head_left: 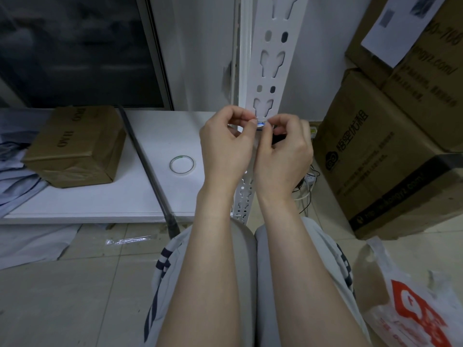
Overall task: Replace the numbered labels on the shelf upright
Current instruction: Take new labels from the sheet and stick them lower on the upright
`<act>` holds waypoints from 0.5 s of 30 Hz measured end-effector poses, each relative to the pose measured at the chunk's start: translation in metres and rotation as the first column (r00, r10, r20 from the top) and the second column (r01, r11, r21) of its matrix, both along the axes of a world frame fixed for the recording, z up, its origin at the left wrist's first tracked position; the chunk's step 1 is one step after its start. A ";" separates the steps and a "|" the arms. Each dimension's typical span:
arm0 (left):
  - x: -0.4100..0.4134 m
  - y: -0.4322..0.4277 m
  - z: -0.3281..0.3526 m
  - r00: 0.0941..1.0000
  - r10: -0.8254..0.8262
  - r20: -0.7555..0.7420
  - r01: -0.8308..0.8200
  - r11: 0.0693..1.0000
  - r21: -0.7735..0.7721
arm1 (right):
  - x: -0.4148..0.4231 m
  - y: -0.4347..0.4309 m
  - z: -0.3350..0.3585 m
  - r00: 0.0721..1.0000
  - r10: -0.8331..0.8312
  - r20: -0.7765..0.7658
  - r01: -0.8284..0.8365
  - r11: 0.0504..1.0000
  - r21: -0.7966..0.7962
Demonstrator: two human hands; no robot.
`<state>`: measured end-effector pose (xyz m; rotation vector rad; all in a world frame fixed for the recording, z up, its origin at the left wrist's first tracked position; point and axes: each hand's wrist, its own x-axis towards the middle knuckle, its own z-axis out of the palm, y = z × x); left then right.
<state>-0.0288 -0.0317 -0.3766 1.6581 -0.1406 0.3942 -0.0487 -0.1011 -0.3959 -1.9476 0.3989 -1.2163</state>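
Note:
A white slotted shelf upright (pixel 271 66) rises in the middle of the view and runs down behind my hands. My left hand (pixel 225 149) and my right hand (pixel 283 151) meet in front of it, fingertips together. Between them they pinch a small label with a blue edge (pixel 260 125), held right against the upright. Most of the label is hidden by my fingers, and no number shows. A dark object shows under my right hand's fingers.
A roll of clear tape (pixel 182 165) lies on the white low shelf board (pixel 100 204) to the left, beside a black rod (pixel 147 166) and a brown box (pixel 75 146). Stacked cardboard boxes (pixel 380 151) stand to the right; a plastic bag (pixel 411 304) lies at the lower right.

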 end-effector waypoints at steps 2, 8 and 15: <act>0.000 0.000 0.000 1.000 0.000 0.006 0.000 1.000 0.002 | 0.000 -0.001 0.000 1.000 0.000 -0.005 0.000 1.000 -0.001; 0.001 0.000 -0.001 1.000 -0.007 0.010 0.007 1.000 -0.001 | 0.001 0.000 -0.001 1.000 -0.006 -0.009 0.006 1.000 -0.007; 0.000 -0.001 0.000 1.000 -0.006 0.007 0.006 1.000 -0.005 | 0.002 0.002 -0.002 0.999 -0.004 -0.047 0.005 1.000 0.027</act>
